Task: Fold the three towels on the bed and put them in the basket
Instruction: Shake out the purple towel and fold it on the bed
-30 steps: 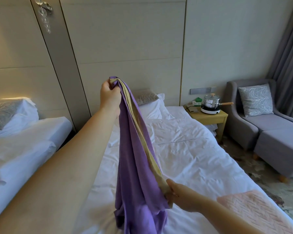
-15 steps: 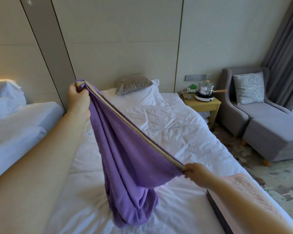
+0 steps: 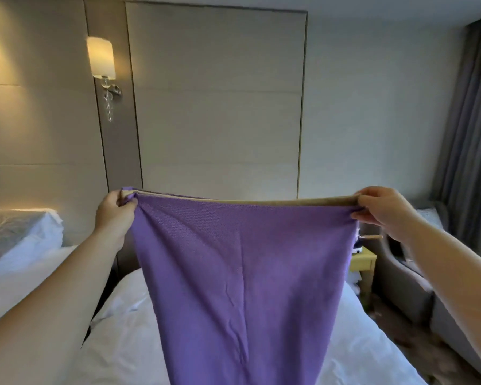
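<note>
Left grip [image 3: 114,215] and right grip [image 3: 381,209] pinch the top corners of a purple towel [image 3: 242,273], hanging spread above the bed [image 3: 358,343] — folding apparently barely begun, nothing stowed, the basket out of view.

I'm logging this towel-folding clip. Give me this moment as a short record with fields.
held item: purple towel, tan band along top edge
left hand: grips top left corner
right hand: pinches top right corner
towel state: spread wide between the hands, hanging over the bed
bed: white sheets
basket: not in view
</note>
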A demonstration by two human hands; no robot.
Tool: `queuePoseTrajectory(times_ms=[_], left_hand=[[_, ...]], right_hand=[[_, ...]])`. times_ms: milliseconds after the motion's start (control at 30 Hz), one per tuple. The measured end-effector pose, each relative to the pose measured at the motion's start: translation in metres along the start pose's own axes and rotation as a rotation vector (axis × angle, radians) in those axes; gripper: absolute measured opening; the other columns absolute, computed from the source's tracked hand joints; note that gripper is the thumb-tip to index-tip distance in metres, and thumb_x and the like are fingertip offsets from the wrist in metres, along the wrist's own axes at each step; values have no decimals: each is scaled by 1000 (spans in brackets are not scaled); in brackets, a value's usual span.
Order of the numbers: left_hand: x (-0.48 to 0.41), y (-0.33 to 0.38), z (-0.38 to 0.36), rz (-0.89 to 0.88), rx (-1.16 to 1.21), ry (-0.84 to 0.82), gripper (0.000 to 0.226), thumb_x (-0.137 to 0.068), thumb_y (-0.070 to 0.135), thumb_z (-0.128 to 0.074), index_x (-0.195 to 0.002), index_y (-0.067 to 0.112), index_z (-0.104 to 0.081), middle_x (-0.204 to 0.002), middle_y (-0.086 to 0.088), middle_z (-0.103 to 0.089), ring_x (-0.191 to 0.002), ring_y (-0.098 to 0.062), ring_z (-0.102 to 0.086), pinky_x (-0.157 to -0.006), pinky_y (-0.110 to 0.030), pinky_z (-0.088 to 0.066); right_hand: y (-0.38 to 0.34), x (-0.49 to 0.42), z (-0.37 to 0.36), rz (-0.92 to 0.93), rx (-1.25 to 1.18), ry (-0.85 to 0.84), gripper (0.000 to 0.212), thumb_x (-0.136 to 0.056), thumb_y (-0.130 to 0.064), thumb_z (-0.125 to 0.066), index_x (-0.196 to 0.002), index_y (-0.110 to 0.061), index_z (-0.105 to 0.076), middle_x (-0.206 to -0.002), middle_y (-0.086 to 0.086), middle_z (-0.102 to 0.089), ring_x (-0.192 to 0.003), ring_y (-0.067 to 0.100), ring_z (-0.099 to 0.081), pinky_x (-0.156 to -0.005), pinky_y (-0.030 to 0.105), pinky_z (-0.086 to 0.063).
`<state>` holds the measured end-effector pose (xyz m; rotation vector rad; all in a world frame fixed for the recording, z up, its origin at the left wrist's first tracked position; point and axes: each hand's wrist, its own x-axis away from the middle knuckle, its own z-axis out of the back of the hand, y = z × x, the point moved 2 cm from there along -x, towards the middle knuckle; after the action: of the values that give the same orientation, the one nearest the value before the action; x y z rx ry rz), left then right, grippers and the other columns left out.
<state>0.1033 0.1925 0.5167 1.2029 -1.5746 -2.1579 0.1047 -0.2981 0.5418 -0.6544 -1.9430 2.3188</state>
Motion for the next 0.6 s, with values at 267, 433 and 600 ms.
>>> queuePoseTrajectory(times_ms=[267,433,600], left_hand=[[-7,21,11,35,-78,-79,27,-92,10,-56,-118,8,-61,-117,-21,-63,-89,-30,-55,-73,-28,-34],[-9,19,4,187,143,-154,17,-97,9,-47,-112,17,-52,-107,-11,-60,-68,-15,-60,-60,-28,-49],[-5,-3,-2,168,144,-166,14,-98,7,-47,-108,17,-48,-110,-11,-60,-77,-16,-65,-81,-35,-53]], right_hand=[[-40,-10,3,-53,96,-68,20,-89,7,-50,-74,-6,-54,-73,9,-58,-65,19,-63,-54,19,-56],[-25,-4,2,9,80,-99,13,-77,12,-62,-77,0,-66,-82,16,-65,-77,21,-60,-68,22,-58],[-6,4,-2,369,692,16,21,-70,3,-70,-84,-13,-68,-78,3,-61,-75,23,-54,-69,27,-37]])
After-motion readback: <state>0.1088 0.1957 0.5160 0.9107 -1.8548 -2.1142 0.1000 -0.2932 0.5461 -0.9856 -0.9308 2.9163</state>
